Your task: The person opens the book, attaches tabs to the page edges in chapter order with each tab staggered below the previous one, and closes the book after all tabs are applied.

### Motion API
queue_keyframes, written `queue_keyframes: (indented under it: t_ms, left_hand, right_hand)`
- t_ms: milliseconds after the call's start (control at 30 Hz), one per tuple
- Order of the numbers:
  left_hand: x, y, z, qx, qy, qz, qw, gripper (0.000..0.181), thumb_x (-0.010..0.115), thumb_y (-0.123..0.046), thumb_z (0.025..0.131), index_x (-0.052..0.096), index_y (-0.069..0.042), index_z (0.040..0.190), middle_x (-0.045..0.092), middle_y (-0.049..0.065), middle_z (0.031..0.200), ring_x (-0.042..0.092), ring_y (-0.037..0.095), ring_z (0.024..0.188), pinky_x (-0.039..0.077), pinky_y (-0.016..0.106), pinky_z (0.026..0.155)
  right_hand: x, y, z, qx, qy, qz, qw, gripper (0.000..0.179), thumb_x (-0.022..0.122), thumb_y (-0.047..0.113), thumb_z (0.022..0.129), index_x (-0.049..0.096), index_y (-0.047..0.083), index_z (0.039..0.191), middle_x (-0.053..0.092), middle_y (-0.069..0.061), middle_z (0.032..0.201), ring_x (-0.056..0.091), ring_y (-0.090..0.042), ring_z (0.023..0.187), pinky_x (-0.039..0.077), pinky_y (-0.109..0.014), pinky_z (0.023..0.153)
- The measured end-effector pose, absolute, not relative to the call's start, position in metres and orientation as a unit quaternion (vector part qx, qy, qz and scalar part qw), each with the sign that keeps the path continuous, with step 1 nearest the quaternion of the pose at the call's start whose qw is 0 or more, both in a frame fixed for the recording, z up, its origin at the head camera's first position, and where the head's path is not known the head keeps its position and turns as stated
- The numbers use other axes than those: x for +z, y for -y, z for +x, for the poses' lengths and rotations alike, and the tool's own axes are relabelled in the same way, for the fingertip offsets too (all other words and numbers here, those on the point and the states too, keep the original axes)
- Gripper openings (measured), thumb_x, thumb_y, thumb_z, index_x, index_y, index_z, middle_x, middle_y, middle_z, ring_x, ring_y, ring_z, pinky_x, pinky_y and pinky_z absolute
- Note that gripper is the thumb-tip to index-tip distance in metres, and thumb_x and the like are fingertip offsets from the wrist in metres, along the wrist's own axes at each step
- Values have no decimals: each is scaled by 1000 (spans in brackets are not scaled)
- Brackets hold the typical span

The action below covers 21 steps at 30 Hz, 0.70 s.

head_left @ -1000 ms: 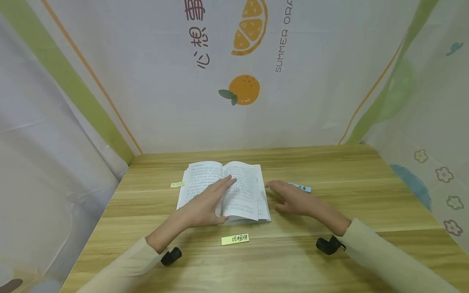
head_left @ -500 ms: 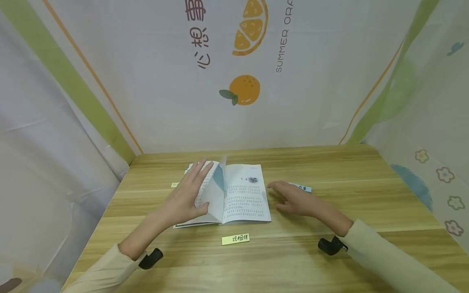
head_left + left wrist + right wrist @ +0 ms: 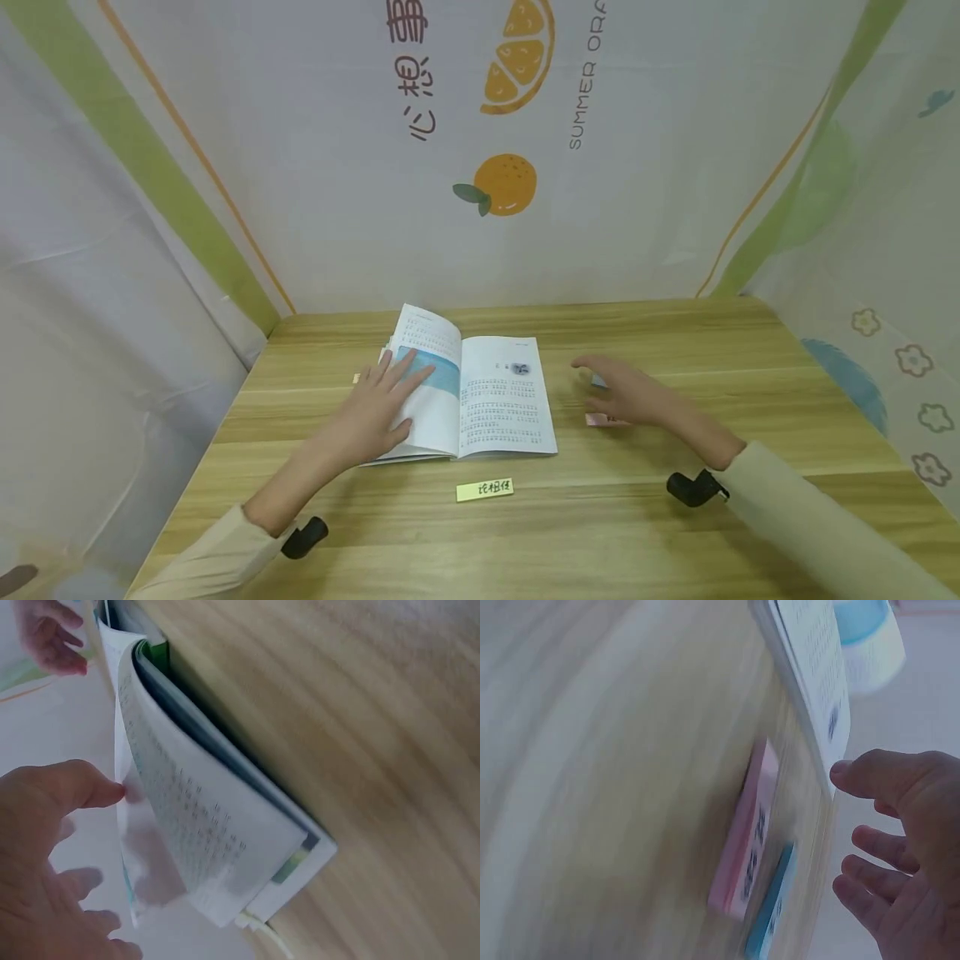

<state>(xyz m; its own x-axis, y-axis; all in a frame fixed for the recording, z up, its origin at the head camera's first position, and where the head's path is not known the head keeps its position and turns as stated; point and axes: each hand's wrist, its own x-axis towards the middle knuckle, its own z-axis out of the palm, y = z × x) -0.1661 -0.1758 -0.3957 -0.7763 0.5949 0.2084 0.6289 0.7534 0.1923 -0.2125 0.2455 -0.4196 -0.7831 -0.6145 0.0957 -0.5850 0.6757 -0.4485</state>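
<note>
Wood-grain table [image 3: 570, 533] carried the open book [image 3: 501, 417], its right page flat and its left leaf raised and curved. The left hand [image 3: 367, 417] was positioned over the book's left page, fingers spread; in the left wrist view its thumb tip met the leaf. Contact of the remaining fingers could not be determined. The right hand [image 3: 626, 392] was located right of the book and apart from it, fingers spread. Beneath that hand, also right of the book, lay a pink pad [image 3: 744, 840] and a blue pad [image 3: 771, 904]. A yellow pad [image 3: 484, 490], marked in black, lay just before the book's near edge.
</note>
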Motion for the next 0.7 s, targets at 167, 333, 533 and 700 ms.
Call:
queue_keyframes:
  t_ms: [167,333,533,700]
  left_hand:
    - [-405,163,-164,-119,928,-354,-13,52,60,1,96,53,-5,147,35,23,158,21,56,143,21,75,108]
    - [-412,147,-165,-133,917,-374,-49,43,56,5,96,62,-3,138,40,21,155,22,56,142,22,74,108]
    - [-417,128,-169,-133,918,-367,-74,41,57,-3,98,59,-3,139,43,20,154,21,52,144,22,69,111]
    - [-417,116,-170,-116,924,-347,-105,46,62,-18,101,55,-8,146,37,17,158,16,50,147,21,70,111]
  right_hand:
    - [-420,-268,-221,-220,-930,-291,40,56,72,9,95,49,-8,142,52,-28,141,49,-47,129,44,-59,101]
    - [-425,-283,-226,-216,-937,-269,46,54,73,8,94,50,-10,139,54,-29,137,52,-47,125,46,-59,98]
    - [-430,-296,-227,-235,-934,-264,49,51,77,6,90,53,-10,133,61,-24,125,60,-39,109,53,-52,86]
    - [-431,-301,-227,-238,-934,-262,51,50,78,4,88,55,-11,130,63,-21,116,62,-36,104,54,-50,83]
